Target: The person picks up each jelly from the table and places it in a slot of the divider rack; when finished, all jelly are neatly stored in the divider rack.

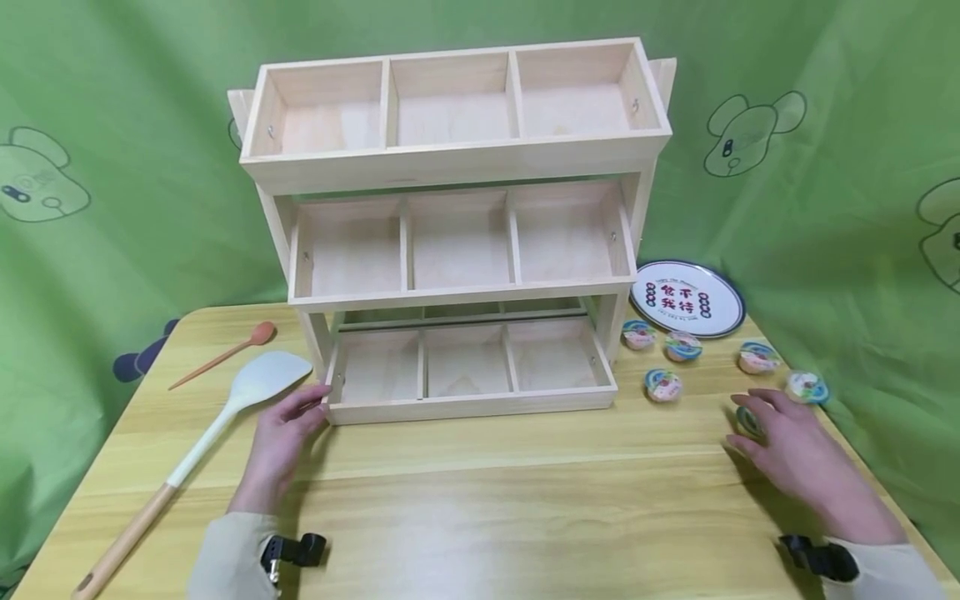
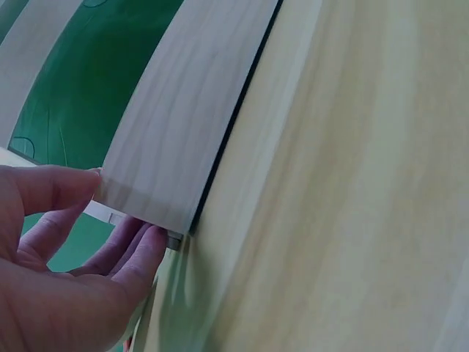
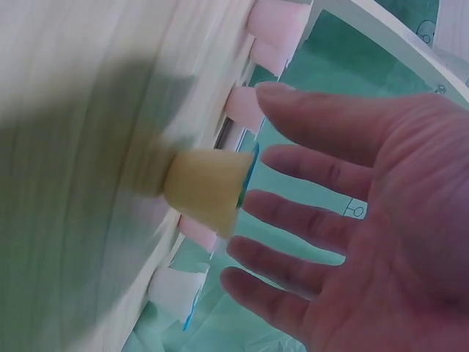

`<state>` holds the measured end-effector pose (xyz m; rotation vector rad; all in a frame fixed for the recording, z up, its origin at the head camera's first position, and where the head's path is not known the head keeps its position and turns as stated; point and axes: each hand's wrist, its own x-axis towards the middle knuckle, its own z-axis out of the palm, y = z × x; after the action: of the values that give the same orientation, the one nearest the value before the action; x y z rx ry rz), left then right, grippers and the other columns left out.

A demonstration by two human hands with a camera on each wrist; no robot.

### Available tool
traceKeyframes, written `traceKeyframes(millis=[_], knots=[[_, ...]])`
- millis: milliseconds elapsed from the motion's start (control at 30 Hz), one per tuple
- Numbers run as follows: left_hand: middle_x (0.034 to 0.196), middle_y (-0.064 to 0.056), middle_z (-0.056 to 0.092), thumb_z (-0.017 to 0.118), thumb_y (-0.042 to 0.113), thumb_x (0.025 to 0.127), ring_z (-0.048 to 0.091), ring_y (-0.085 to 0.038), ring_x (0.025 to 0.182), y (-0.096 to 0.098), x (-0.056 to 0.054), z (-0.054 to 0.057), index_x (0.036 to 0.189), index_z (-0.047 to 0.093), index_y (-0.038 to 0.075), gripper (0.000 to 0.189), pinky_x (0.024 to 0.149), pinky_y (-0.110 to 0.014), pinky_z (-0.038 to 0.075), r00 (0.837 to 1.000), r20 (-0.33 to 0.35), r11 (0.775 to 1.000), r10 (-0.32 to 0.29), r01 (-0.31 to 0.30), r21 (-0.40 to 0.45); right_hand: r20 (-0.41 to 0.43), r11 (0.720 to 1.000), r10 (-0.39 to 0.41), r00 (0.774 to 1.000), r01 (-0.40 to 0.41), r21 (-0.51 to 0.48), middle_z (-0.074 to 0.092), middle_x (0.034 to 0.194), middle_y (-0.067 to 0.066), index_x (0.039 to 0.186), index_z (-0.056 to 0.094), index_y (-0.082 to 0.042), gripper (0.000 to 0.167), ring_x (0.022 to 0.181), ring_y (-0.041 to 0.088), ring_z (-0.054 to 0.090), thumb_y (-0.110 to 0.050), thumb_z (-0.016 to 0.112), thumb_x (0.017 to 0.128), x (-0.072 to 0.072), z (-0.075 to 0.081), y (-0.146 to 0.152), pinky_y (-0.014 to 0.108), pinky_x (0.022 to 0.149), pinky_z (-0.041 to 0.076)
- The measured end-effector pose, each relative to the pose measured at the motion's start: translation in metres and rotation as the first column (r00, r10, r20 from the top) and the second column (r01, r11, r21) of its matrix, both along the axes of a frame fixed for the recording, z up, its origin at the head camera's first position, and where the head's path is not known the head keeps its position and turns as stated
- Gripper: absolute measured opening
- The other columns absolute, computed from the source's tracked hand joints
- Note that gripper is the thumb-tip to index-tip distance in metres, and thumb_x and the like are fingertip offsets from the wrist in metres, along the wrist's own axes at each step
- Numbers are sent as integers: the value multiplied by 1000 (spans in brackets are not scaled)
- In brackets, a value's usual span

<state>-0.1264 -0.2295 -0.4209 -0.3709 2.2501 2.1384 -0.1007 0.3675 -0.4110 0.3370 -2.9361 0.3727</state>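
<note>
A three-tier wooden shelf (image 1: 450,158) with divided trays stands at the table's middle. My left hand (image 1: 288,425) holds the front left corner of its lowest tray (image 1: 472,406); in the left wrist view the fingertips (image 2: 150,246) are at the end of the front board (image 2: 183,117). My right hand (image 1: 795,454) is spread over a small jelly cup (image 1: 748,422), partly hidden under the fingers. In the right wrist view that yellowish cup (image 3: 209,183) stands upright by the fingertips, with nothing gripped.
Several more jelly cups (image 1: 663,385) are scattered right of the shelf, before a white plate (image 1: 686,298) with dark rim and red characters. On the left lie a white spatula (image 1: 266,375) with wooden handle and a small orange spoon (image 1: 260,333). A green curtain (image 1: 847,50) hangs behind.
</note>
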Motion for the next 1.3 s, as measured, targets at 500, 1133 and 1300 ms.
traceKeyframes(millis=[500, 1133, 1300], knots=[[140, -19, 43, 57, -3, 96, 59, -13, 108, -3, 1, -5, 136, 47, -12, 42, 100, -26, 50, 1000, 15, 996, 13, -14, 89, -1, 1000, 5, 1000, -5, 26, 53, 109, 32, 120, 57, 9, 41, 93, 54, 55, -2, 72, 84, -1, -3, 5, 69, 76, 48], [137, -18, 44, 57, -3, 96, 63, -11, 101, -3, 1, -9, 132, 52, -12, 37, 100, -29, 50, 1000, -2, 988, 24, -24, 155, 49, 1000, 25, 998, -26, 17, 47, 122, 37, 124, 57, 7, 50, 104, 56, 48, -12, 77, 82, -11, 18, -14, 74, 81, 44], [138, -18, 43, 58, -2, 96, 63, -12, 102, -3, 1, -10, 132, 52, -11, 38, 101, -29, 50, 1000, 5, 987, 18, -19, 160, 65, 998, 55, 996, -56, 15, 42, 129, 40, 125, 57, 6, 52, 114, 62, 40, -12, 77, 82, -15, 29, -22, 79, 90, 36]])
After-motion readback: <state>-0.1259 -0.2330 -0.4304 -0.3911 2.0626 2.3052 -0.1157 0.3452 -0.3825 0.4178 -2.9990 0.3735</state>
